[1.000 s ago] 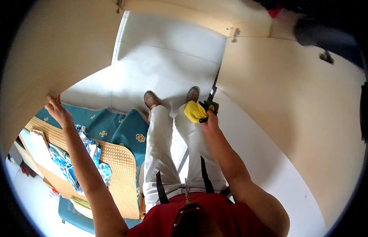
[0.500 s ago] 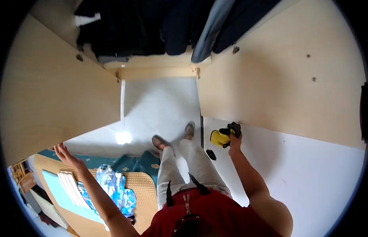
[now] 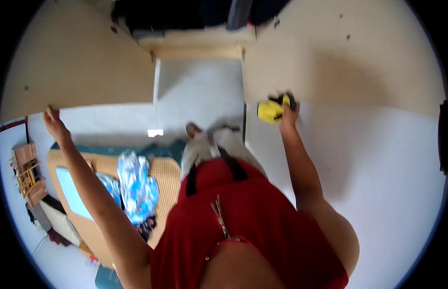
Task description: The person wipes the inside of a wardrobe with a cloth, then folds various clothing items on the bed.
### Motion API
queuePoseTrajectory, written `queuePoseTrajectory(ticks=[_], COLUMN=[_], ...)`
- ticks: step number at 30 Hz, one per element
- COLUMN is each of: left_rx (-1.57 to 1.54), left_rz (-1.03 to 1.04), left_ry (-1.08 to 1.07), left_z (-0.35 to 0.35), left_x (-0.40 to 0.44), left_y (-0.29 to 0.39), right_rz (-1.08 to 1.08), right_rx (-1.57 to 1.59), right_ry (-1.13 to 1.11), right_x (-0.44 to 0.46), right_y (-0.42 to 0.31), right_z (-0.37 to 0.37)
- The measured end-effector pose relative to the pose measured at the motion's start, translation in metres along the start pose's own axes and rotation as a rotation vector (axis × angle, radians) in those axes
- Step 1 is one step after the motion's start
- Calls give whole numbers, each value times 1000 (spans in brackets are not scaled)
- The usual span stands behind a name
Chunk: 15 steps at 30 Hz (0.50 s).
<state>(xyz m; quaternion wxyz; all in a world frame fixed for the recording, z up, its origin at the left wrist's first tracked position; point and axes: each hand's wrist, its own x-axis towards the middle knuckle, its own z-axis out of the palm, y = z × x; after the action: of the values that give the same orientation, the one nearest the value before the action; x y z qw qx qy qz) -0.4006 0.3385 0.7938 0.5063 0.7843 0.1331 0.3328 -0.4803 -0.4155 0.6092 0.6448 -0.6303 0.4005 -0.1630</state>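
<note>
My left hand (image 3: 56, 126) is at the free edge of the left wardrobe door (image 3: 84, 62), its fingers closed on that edge. In my right hand (image 3: 289, 118) is a yellow-and-black fabric bundle (image 3: 270, 111) that looks like work gloves. The fist is wrapped round its dark part while the yellow part hangs out to the left. That bundle is close to the lower edge of the right wardrobe door (image 3: 301, 58). Dark clothes (image 3: 171, 14) show inside the wardrobe at the top of the view.
Both doors stand swung out on either side of me. A bed with a woven mat (image 3: 167, 183) lies to my left, with a blue-and-white cloth (image 3: 137, 192) on it. A wooden chair (image 3: 30, 180) is farther left. White wall (image 3: 378, 192) runs along my right; pale floor tiles (image 3: 200, 86) lie ahead.
The view has tilted, so the wardrobe sits higher in it. My left fingers, outstretched beside the left door before, are now closed on its edge. The right hand still holds the yellow-and-black bundle.
</note>
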Motion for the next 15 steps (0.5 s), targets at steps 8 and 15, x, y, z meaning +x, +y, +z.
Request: queuePoseTrajectory(ticks=[8,15], left_rx=[35,19], left_rz=[-58,-55], left_ry=[33,80], left_z=[14,37], left_x=[-7,-22], left_y=[13,24], right_rz=[47,-48], right_rx=[-74,-164], right_ry=[-82,-135], right_x=[-10,3], right_y=[-19,0], right_z=[-9,-22])
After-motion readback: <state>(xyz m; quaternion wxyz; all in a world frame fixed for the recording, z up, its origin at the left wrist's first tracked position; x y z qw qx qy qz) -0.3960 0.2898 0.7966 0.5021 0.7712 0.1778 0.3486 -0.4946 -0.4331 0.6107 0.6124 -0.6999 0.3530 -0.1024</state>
